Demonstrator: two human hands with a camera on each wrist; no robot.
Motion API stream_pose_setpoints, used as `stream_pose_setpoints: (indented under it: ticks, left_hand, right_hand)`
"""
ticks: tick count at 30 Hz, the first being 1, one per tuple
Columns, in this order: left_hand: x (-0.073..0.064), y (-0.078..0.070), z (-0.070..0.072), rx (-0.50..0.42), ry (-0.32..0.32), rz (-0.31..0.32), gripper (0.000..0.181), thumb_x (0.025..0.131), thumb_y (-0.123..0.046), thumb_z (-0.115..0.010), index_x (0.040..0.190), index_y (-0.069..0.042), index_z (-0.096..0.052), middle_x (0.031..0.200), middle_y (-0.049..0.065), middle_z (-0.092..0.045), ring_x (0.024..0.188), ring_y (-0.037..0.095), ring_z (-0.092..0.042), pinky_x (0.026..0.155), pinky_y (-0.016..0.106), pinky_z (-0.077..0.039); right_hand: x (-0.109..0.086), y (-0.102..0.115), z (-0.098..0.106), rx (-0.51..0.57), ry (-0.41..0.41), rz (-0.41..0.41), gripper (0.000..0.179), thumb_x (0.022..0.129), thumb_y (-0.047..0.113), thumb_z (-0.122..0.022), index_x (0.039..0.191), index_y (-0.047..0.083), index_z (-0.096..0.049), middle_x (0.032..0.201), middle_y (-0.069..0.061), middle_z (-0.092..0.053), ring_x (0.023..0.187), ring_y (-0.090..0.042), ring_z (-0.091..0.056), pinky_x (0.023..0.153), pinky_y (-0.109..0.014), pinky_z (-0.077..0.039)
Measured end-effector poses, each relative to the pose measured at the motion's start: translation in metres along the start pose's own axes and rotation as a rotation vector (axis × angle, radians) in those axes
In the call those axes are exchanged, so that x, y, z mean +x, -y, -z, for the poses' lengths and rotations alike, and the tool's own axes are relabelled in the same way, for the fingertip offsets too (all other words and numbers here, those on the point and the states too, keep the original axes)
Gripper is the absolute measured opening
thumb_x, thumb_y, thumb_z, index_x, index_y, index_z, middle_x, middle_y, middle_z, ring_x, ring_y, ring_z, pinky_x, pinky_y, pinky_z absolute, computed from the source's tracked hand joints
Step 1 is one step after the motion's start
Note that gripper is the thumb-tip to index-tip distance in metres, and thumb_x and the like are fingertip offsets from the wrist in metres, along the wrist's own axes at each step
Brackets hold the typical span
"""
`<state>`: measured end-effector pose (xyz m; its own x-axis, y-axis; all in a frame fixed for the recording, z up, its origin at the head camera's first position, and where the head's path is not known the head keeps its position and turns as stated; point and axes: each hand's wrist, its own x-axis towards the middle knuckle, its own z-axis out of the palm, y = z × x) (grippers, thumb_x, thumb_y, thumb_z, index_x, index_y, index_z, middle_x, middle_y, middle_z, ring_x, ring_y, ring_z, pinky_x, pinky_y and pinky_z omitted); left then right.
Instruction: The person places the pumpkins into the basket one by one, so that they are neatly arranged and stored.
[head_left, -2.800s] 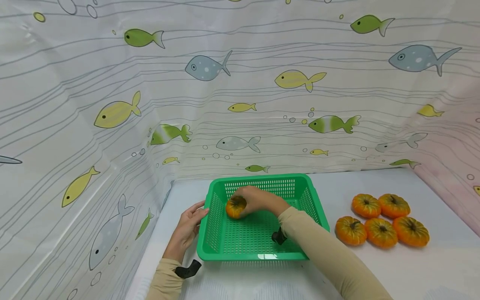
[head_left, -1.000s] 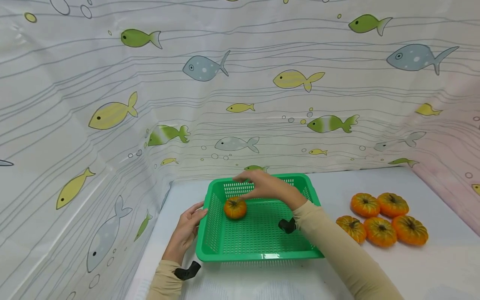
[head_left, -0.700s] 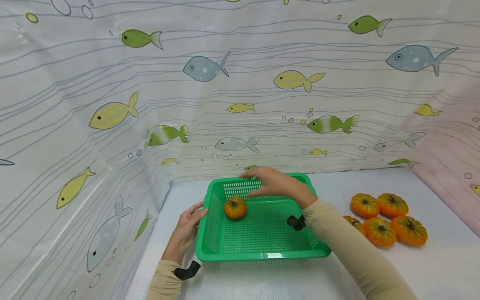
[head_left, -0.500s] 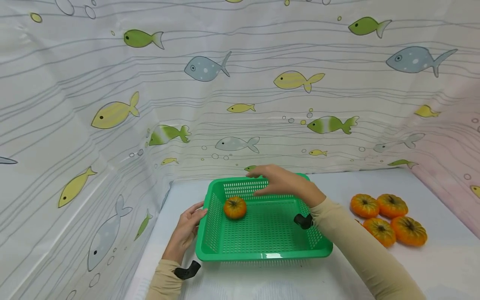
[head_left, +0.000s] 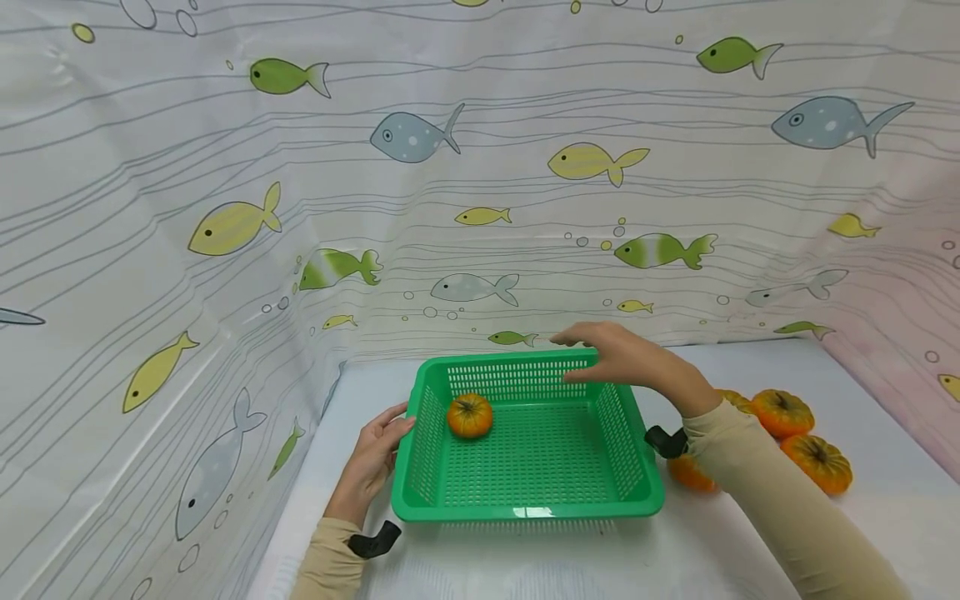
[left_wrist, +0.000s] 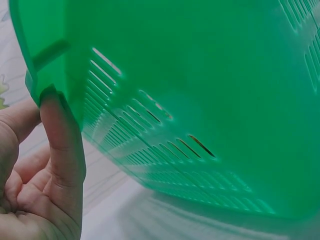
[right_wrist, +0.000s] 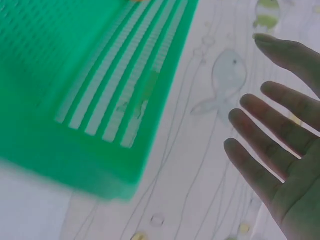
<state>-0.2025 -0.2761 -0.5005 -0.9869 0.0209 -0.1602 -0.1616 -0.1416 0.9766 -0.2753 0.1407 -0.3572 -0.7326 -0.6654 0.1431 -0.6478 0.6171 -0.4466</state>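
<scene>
A green plastic basket (head_left: 536, 467) with slotted sides stands on the table. One small orange pumpkin (head_left: 470, 416) sits inside it, near the left wall. My left hand (head_left: 375, 454) holds the basket's left rim; in the left wrist view, the thumb and fingers of that hand (left_wrist: 55, 165) pinch the rim's edge. Above the basket's back right corner is my right hand (head_left: 630, 360), holding nothing. The right wrist view shows the right hand's fingers (right_wrist: 272, 125) spread and apart from the basket (right_wrist: 115, 165).
To the basket's right lie several more orange pumpkins (head_left: 817, 462), some partly hidden behind my right forearm (head_left: 795, 500). A fish-patterned curtain (head_left: 525, 242) rises along the table's back and sides. White covering (head_left: 480, 567) spreads over the table.
My right hand let go of the pumpkin inside the basket, rose, and moved right to the basket's back right corner. The left hand stayed on the rim.
</scene>
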Motion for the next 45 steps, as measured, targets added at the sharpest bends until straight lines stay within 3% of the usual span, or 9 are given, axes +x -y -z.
stream_pose_setpoints:
  ticks: [10,18,32,38,45]
  left_hand:
    - [-0.001,-0.001,-0.001,0.016,0.013,0.001,0.059,0.102,-0.018,-0.066,0.154,-0.003,-0.041,0.097,-0.009,-0.075,0.082,0.005,-0.075,0.074,0.023,-0.066]
    - [0.0,-0.003,-0.001,0.013,0.008,0.017,0.059,0.102,-0.018,-0.066,0.154,-0.004,-0.041,0.098,-0.008,-0.075,0.082,0.006,-0.075,0.074,0.024,-0.066]
    - [0.001,-0.001,-0.001,0.009,-0.006,0.014,0.055,0.103,-0.017,-0.065,0.152,-0.007,-0.043,0.098,-0.008,-0.075,0.083,0.007,-0.076,0.076,0.025,-0.066]
    - [0.001,-0.001,-0.001,-0.002,0.001,0.01,0.054,0.103,-0.016,-0.065,0.152,-0.008,-0.044,0.098,-0.007,-0.075,0.082,0.007,-0.076,0.076,0.026,-0.067]
    - [0.002,-0.001,-0.001,0.006,0.002,0.011,0.056,0.103,-0.017,-0.065,0.153,-0.006,-0.043,0.099,-0.006,-0.076,0.083,0.007,-0.076,0.077,0.026,-0.066]
  right_hand:
    - [-0.049,-0.049,0.011,-0.017,-0.05,-0.147,0.058,0.089,0.025,-0.083,0.139,0.007,-0.063,0.135,-0.014,-0.068,0.124,-0.038,-0.063,0.099,-0.06,-0.059]
    - [-0.084,-0.079,0.015,0.004,-0.047,-0.213,0.059,0.09,0.027,-0.082,0.139,0.003,-0.061,0.137,-0.018,-0.066,0.124,-0.04,-0.061,0.102,-0.061,-0.057]
    - [-0.125,-0.115,0.007,-0.041,-0.017,-0.335,0.064,0.086,0.031,-0.084,0.139,0.001,-0.062,0.133,-0.026,-0.065,0.118,-0.049,-0.062,0.095,-0.063,-0.059]
    - [-0.143,-0.13,0.004,-0.047,-0.003,-0.399,0.064,0.086,0.027,-0.085,0.138,-0.001,-0.061,0.137,-0.032,-0.06,0.121,-0.054,-0.057,0.096,-0.069,-0.055]
    - [-0.16,-0.147,-0.001,-0.031,0.025,-0.484,0.074,0.083,0.033,-0.087,0.14,-0.004,-0.057,0.141,-0.036,-0.054,0.127,-0.059,-0.049,0.1,-0.076,-0.047]
